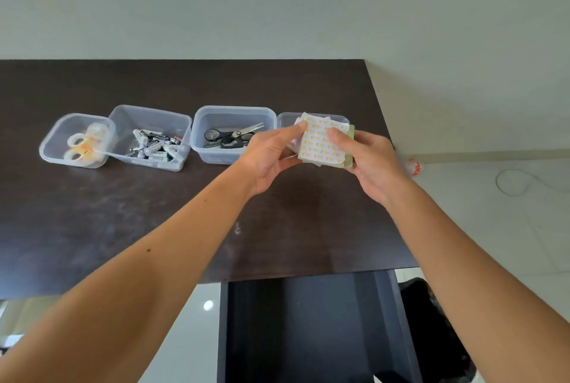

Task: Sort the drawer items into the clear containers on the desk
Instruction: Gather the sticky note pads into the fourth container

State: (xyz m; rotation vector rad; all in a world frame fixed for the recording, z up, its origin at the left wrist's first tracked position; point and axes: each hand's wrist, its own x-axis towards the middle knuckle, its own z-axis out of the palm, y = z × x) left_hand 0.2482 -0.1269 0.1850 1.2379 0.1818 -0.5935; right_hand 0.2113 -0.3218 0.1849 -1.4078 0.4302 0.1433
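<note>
Both hands hold a stack of square pads (320,143), white with orange print on top and green below, in front of the rightmost clear container (287,119). My left hand (271,157) pinches the stack's left edge, thumb on the top corner. My right hand (370,160) grips the right side, thumb on top. Three more clear containers stand in a row to the left: one with scissors (234,135), one with batteries (154,146), one with tape rolls (81,143). The open dark drawer (308,327) lies below the desk edge.
The dark wooden desk (138,222) ends at a right edge close to the rightmost container. Beyond it on the pale floor lie a small bottle (413,166) and a thin cable (518,182). A black object (431,314) sits right of the drawer.
</note>
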